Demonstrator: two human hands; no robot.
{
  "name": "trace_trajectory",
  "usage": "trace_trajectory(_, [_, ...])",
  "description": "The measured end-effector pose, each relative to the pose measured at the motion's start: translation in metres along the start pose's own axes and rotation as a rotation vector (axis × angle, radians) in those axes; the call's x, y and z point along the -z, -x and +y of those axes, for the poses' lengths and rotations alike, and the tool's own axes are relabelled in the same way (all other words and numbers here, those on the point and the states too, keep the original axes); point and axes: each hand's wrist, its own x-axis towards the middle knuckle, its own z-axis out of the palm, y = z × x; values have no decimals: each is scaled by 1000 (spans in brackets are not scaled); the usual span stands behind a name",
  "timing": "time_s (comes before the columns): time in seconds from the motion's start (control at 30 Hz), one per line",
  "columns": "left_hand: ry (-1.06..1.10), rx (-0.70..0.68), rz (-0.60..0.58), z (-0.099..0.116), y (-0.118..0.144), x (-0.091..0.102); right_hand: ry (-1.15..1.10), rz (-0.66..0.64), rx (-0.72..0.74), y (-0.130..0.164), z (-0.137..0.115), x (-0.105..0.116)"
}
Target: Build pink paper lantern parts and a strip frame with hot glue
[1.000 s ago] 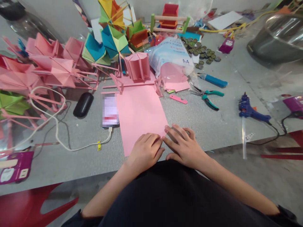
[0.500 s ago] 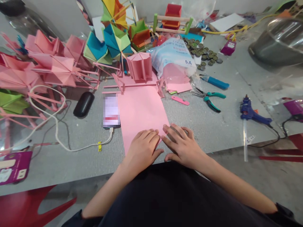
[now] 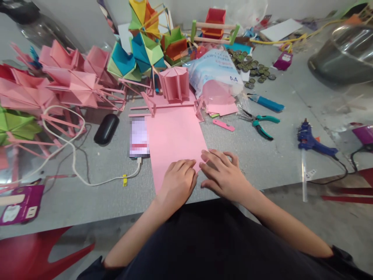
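A pink paper sheet (image 3: 173, 138) lies flat on the grey table (image 3: 262, 159), its near end at the table's front edge. My left hand (image 3: 177, 182) rests palm down on the sheet's near end, fingers curled on the paper. My right hand (image 3: 223, 175) lies beside it at the sheet's near right corner, fingers spread, fingertips on the paper's edge. The two hands almost touch. Whether the near corner is folded under the hands is hidden.
A phone (image 3: 139, 137) on a white cable lies left of the sheet, with a black case (image 3: 106, 129) further left. Folded paper models (image 3: 72, 83) crowd the back left. Pliers (image 3: 260, 122), a blue glue gun (image 3: 310, 140), bottle caps (image 3: 250, 66) and a paper pack (image 3: 215, 76) sit right.
Both hands slid slightly forward along the sheet's near end while staying pressed on it. The view shifted a little; the sheet itself stays in place.
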Motion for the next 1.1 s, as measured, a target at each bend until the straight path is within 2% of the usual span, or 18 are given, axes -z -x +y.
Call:
trace_trajectory(0.07, [-16, -11, 11, 1, 0, -1, -20, 106, -21, -4, 1, 0])
trace_trajectory(0.13, [-22, -18, 29, 1, 0, -2, -43, 149, -13, -10, 1, -3])
trace_trajectory(0.33, [-34, -23, 57, -3, 3, -6, -60, 51, 22, -26, 4, -16])
trace_trajectory(0.47, [-50, -40, 59, -2, 8, -8, -15, 10, 120, -28, 6, -14])
trace_trajectory(0.6, [-15, -63, 22, 9, 17, -2, 18, 18, 191, -16, 1, -9])
trace_trajectory(0.7, [44, -51, -40, 7, 22, 14, -12, 48, 196, 3, -3, -9])
trace_trajectory(0.8, [-41, 70, 9, -22, 20, 39, -65, 55, 163, 21, -4, -12])
trace_trajectory(0.87, [-177, 214, 60, -54, 14, 57, -93, 51, 136, 28, -4, -13])
trace_trajectory(0.93, [-283, 331, 63, -87, 5, 73, -126, 68, 111, 30, -4, -14])
trace_trajectory(1.0, [-364, 398, -4, -111, -4, 83, -166, 98, 91, 30, -4, -14])
trace_trajectory(1.1, [-436, 410, -150, -126, -16, 86, -219, 133, 63, 28, -6, -11])
